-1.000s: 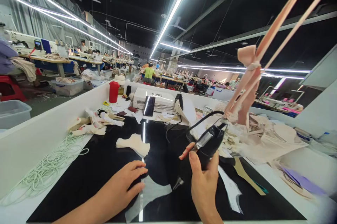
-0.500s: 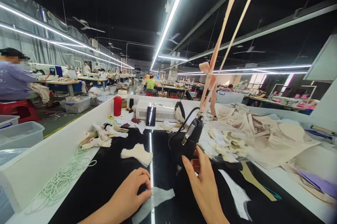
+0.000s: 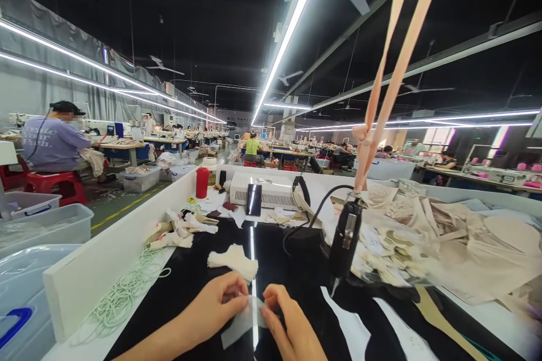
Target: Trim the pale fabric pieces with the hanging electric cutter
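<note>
My left hand [image 3: 222, 304] pinches one side of a small translucent piece of thin material [image 3: 237, 327] between thumb and fingers. On its opposite edge, my right hand [image 3: 288, 316] is closed with thumb and forefinger together. The piece is held just above the black work surface [image 3: 186, 282]. To the right of my hands hangs a black handheld tool [image 3: 347, 231] with a pointed tip, suspended from peach elastic straps [image 3: 376, 124]. Under that tip lies a white cut piece [image 3: 348, 321], with another white piece [image 3: 406, 330] beside it. A cream stack of cloth pieces [image 3: 232, 259] rests beyond my left hand.
Pale green cord [image 3: 122, 299] is tangled by the left wall panel [image 3: 63, 299]. A phone [image 3: 253, 200] leans against a white box [image 3: 271, 188] at the back, near a red thread cone [image 3: 202, 183]. Beige fabric [image 3: 474, 242] heaps on the right. A person in purple [image 3: 59, 138] sits left.
My right hand has left the black tool and moved left to the translucent piece. The tool now hangs upright, farther right. My left hand still grips the piece; the view has shifted slightly.
</note>
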Motion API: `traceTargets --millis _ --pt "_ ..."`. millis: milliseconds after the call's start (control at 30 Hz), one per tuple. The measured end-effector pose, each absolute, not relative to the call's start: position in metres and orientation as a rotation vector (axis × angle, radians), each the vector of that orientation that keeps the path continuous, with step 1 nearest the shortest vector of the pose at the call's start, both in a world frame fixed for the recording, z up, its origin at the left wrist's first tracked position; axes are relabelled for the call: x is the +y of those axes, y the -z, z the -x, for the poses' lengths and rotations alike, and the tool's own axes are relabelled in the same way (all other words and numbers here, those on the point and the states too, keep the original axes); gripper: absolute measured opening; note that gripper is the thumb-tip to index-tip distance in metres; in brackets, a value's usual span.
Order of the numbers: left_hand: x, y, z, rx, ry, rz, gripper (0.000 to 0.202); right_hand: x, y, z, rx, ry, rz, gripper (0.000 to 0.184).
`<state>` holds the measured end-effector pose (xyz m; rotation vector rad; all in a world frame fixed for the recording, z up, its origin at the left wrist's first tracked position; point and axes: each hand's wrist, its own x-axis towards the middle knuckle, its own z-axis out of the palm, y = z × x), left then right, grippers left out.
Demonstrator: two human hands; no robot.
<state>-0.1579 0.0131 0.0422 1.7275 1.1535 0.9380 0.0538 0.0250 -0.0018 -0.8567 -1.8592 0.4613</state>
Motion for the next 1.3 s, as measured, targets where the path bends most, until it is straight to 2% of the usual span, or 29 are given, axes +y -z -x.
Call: traceTargets --millis 100,267,533,667,733,800,967,1067,1300 --pt "0.026 -0.042 0.169 1.196 -0.991 -1.686 0.025 0.032 -0.008 -0.046 -1.995 -0.556 0.906 0.016" --pt "0.061 -0.045 0.187 1.345 -1.103 -1.688 0.041 0.053 -0.021 -0.023 -1.977 -0.463 0.970 0.016" --pt "0.116 -0.037 0.202 1.582 -1.106 -2.025 0.030 0.098 -0.026 0.014 -2.020 -0.198 1.169 0.019" --pt "0.125 -0.019 0.205 1.606 -1.034 -2.207 0.034 0.093 -0.028 0.017 -2.086 -0.108 1.209 0.014" --pt "0.129 -0.010 0.209 1.591 -1.051 -2.280 0.037 0.079 -0.027 0.011 -2.096 -0.076 1.192 0.023" --pt "0.133 -0.003 0.215 1.577 -1.088 -2.350 0.041 0.059 -0.022 -0.002 -2.106 -0.071 1.148 0.026" --pt "0.127 -0.004 0.227 1.564 -1.074 -2.502 0.044 0.008 0.013 -0.063 -2.017 -0.130 0.908 0.006" --pt "0.113 -0.008 0.221 1.529 -1.028 -2.612 0.040 -0.007 0.035 -0.118 -1.952 -0.087 0.992 0.027" --pt "0.067 -0.013 0.159 1.126 -0.975 -3.070 0.024 -0.022 0.032 -0.261 -1.714 0.016 1.417 0.015"
